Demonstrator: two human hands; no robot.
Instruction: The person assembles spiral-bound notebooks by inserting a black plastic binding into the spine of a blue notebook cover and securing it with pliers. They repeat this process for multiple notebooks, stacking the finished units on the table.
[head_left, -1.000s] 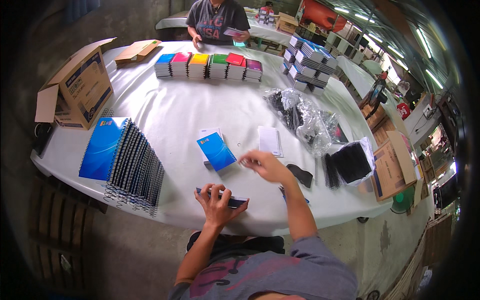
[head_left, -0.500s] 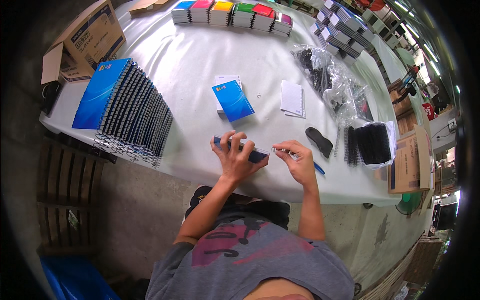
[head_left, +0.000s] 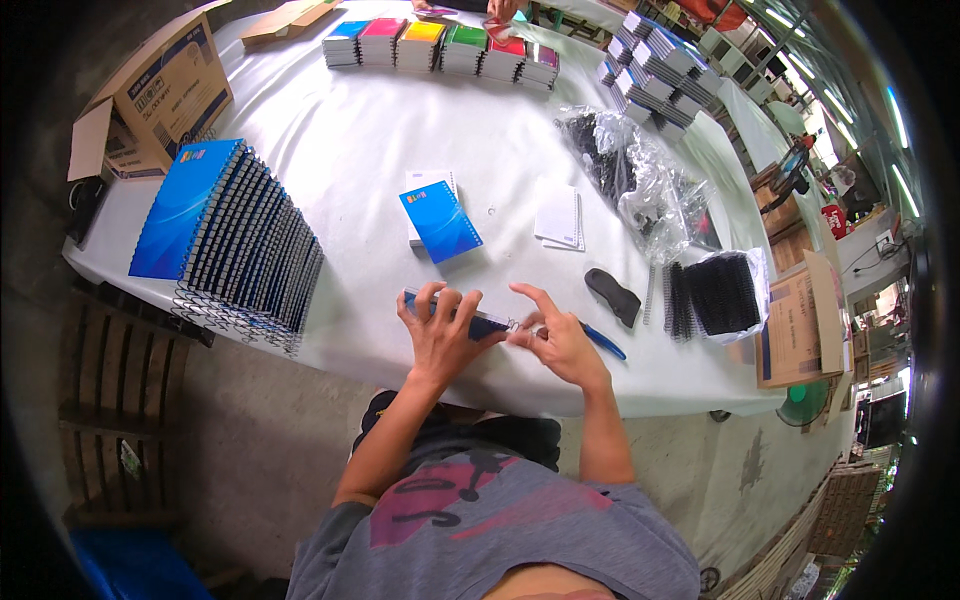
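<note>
Near the table's front edge my left hand (head_left: 440, 328) grips a blue-covered notebook (head_left: 489, 327) along its long edge, fingers bent over the top. A thin wire coil (head_left: 513, 326) sticks out from the notebook's right end. My right hand (head_left: 562, 348) pinches this coil between thumb and fingers, with the index finger raised. A blue slender object (head_left: 606, 343), perhaps a tool handle, lies beside my right hand, partly hidden by it. Just beyond sits a dark oblong piece (head_left: 612, 296). Farther in lie a loose blue cover (head_left: 441, 220) over white pages and some white punched sheets (head_left: 559, 214).
Left stands a tall stack of blue spiral notebooks (head_left: 230, 240) by a cardboard box (head_left: 160, 95). Right are black coils (head_left: 722, 298), a plastic bag (head_left: 650, 185) and another box (head_left: 797, 325). Coloured notebook stacks (head_left: 440, 50) line the far edge, where another person's hand (head_left: 503, 9) shows.
My right hand has come closer to the notebook's end, and its index finger has lifted. Another person's hands have appeared at the far edge. The whole view has shifted slightly.
</note>
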